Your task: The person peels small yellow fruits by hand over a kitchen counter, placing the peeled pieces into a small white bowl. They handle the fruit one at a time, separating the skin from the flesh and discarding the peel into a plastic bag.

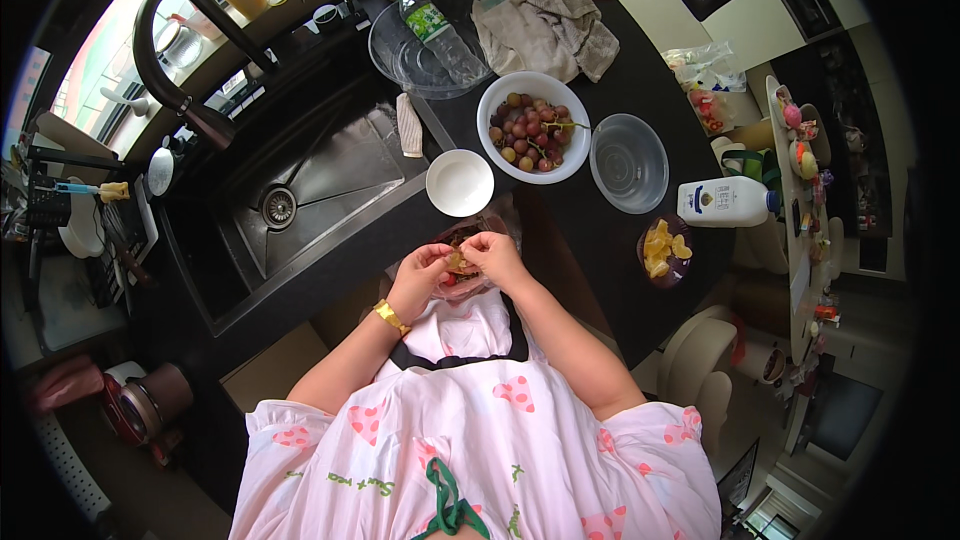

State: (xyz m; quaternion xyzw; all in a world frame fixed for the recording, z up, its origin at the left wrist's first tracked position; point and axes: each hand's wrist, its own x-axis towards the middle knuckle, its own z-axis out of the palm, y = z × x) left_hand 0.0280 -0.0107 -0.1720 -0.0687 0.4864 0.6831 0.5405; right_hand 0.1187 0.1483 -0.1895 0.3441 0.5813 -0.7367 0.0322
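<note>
My left hand [420,275], with a gold-coloured bracelet at its wrist, and my right hand [496,258] meet over a lined waste bin [480,286] at the counter's edge. Between their fingertips they hold a small yellowish piece of fruit [460,262]; its exact kind is hard to tell. Dark scraps and something red lie in the bin below. Just beyond the hands stands a white bowl [460,183] with nothing visible in it. Behind it, a larger white bowl [583,152] holds reddish grapes [531,132]. Peeled citrus segments [658,247] lie on a dark plate [684,270] to the right.
A black sink [337,165] with a curved faucet [146,52] lies to the left. Right of the grapes are a clear plastic bowl [628,163] and a white jug [726,202]. Farther back, a green-capped bottle [439,34] lies in a clear basin [382,52] beside crumpled cloths [544,30].
</note>
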